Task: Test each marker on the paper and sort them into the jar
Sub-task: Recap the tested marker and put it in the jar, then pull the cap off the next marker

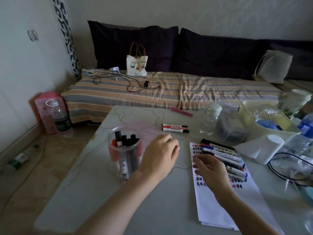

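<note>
Surface (152,192): we see it carrying everything, with our two hands over its middle.
Paper (218,207): lies to our right, marked with red, blue and black test scribbles.
Jar (124,153): clear, upright, just left of our left hand, several markers standing inside.
Row of markers (227,159): side by side on the paper's far end.
Left hand (160,154): fingers loosely curled, holding nothing, between jar and paper.
Right hand (210,168): hovers at the row's near edge; we cannot tell whether it grips one.
Two markers (175,128): apart, beyond our left hand.
</note>
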Motion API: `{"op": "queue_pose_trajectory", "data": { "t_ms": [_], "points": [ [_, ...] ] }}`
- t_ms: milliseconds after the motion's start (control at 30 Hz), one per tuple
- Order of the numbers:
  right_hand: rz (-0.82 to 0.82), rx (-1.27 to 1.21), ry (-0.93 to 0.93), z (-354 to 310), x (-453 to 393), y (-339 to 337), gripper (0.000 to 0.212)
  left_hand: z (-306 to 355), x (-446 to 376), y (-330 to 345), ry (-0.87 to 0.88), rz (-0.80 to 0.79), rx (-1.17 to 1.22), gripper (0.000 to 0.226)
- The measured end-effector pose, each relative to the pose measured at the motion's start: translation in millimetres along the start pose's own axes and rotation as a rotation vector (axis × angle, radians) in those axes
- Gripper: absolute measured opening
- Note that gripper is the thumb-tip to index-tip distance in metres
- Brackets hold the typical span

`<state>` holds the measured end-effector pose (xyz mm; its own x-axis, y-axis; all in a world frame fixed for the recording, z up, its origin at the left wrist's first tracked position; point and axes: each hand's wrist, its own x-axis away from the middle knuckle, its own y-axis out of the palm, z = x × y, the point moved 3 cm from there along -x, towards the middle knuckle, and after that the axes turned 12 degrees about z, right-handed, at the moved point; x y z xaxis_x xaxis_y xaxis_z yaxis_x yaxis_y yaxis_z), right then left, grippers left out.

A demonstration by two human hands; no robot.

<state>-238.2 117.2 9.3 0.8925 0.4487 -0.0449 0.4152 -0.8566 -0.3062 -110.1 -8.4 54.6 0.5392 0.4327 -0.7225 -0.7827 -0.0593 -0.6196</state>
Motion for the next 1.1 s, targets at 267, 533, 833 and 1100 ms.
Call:
{"op": "queue_pose_trajectory", "data": {
  "t_ms": [267,533,833,1100],
  "points": [
    [-0.146,0.562,-0.428,5.5,-88.9,31.0,0.039,-67.4,57.3,110.0,-0.193,-0.344,-0.054,0.044],
    [-0.272,0.869,-0.559,17.4,-157.8,123.8,0.051,-75.2,63.4,124.3,-0.204,-0.145,-0.103,0.041],
    [-0.030,0.968,-0.737,22.7,-159.8,117.6,0.036,-77.2,66.1,123.8,-0.199,-0.202,-0.132,0.042],
    [-0.107,0.779,-0.719,17.5,-119.7,99.4,0.025,-80.0,64.0,122.5,-0.204,-0.170,-0.068,0.039]
  ]
}}
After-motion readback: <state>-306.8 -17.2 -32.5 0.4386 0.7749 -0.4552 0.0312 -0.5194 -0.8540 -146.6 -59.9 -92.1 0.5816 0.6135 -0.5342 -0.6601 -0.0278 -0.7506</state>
